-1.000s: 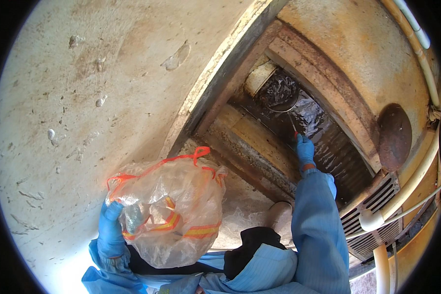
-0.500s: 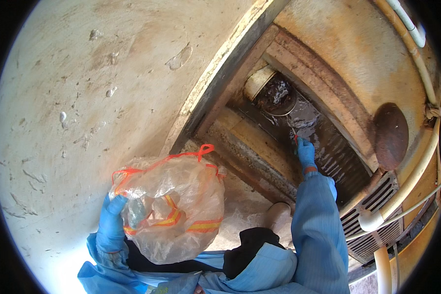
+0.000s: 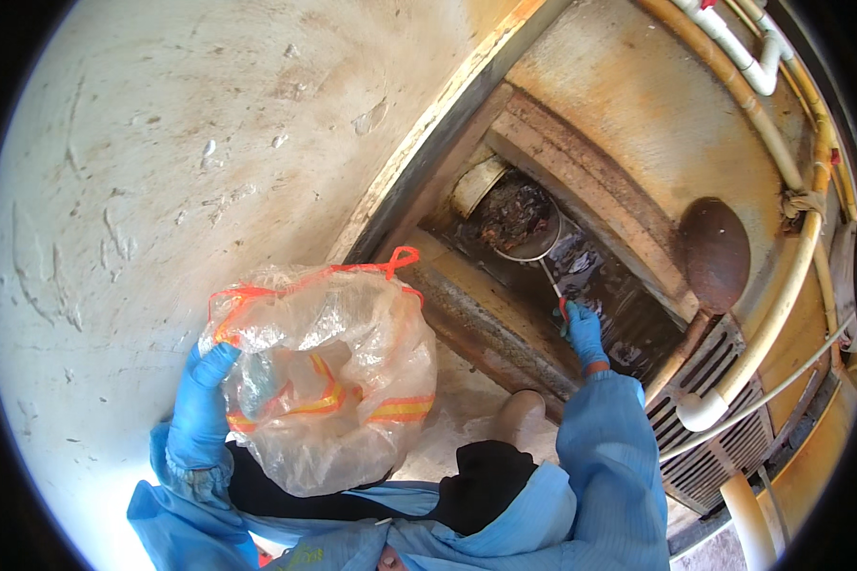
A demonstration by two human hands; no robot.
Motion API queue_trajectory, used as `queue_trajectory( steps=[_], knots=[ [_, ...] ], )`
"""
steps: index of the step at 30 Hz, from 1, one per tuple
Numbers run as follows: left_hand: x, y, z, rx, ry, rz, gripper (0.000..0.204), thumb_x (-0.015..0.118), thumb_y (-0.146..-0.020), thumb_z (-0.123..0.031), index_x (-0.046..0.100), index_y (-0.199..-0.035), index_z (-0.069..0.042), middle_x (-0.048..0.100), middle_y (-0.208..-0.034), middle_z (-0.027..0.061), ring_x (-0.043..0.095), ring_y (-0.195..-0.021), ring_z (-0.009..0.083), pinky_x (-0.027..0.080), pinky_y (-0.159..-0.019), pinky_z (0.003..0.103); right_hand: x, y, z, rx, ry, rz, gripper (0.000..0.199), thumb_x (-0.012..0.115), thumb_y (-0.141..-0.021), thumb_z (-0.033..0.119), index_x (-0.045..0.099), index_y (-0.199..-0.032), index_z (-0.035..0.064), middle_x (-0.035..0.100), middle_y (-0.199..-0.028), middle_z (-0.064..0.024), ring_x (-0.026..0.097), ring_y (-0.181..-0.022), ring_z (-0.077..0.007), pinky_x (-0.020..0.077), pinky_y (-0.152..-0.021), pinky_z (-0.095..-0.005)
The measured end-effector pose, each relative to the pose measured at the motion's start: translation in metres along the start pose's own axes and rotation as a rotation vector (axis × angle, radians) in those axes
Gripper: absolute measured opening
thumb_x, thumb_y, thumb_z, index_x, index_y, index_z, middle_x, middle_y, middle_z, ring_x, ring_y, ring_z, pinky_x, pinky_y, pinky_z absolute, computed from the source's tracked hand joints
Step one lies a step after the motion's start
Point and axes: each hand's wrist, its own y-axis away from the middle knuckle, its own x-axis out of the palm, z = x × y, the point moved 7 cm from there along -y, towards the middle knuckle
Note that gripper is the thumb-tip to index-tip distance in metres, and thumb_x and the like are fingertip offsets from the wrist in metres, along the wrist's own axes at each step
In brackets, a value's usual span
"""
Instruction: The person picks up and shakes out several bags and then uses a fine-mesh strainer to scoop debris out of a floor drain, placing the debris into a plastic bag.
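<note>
My left hand (image 3: 203, 400), in a blue glove, is closed on the edge of a clear plastic bag (image 3: 286, 457) with red drawstrings and orange-yellow stripes. The bag hangs open in front of my body. My right hand (image 3: 584, 335), also gloved in blue, grips the red handle of a round skimmer (image 3: 530, 253). Its thin metal shaft leads to a hoop down in a trough of dark water (image 3: 628, 328). Dark, wet debris (image 3: 516, 211) shows inside the hoop, beside a pale cylindrical container or pipe end (image 3: 476, 184).
A stained wall (image 3: 200, 143) rises on the left. A long-handled brown ladle (image 3: 716, 255) leans right of the trough, above a slotted metal grate (image 3: 705, 381). Pale pipes (image 3: 781, 314) curve along the far right. A boot tip (image 3: 521, 415) shows below the trough's ledge (image 3: 476, 319).
My right hand has moved slightly left and down, and more of the skimmer's shaft shows. More debris is visible in its hoop. The whole view has shifted a little; my left hand still holds the bag.
</note>
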Motion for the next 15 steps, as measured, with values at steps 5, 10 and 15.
queue_trajectory(
  steps=[5,10,15],
  knots=[
    [0.004,0.012,-0.012,0.094,0.059,0.053,0.059,0.063,-0.081,-0.037,0.047,-0.128,-0.005,0.059,-0.115,0.0124,0.059,-0.102,0.0251,0.049,-0.088,0.036,-0.005,0.07,0.032,0.014,-0.071,0.03,0.036,0.052,-0.094,0.036,0.071,-0.087,0.0058,0.053,-0.052,-0.0017,0.044,-0.043,-0.0088,0.0358,-0.045,-0.0254],
    [0.003,0.022,-0.018,0.166,0.08,0.102,0.059,0.061,-0.082,-0.037,0.047,-0.129,-0.004,0.057,-0.117,0.0125,0.058,-0.105,0.0252,0.049,-0.089,0.037,-0.009,0.139,0.069,-0.067,-0.081,0.043,0.036,0.051,-0.094,0.037,0.071,-0.09,0.0074,0.052,-0.054,-0.0001,0.045,-0.046,-0.0069,0.0345,-0.046,-0.0223],
    [0.01,0.037,-0.024,0.173,0.162,0.104,0.054,0.058,-0.085,-0.031,0.047,-0.129,-0.002,0.057,-0.118,0.0107,0.056,-0.106,0.0224,0.047,-0.089,0.034,-0.048,0.198,0.096,-0.105,-0.089,0.005,0.037,0.046,-0.096,0.036,0.071,-0.095,0.0085,0.052,-0.054,0.0011,0.043,-0.046,-0.006,0.034,-0.045,-0.0208]
  ],
)
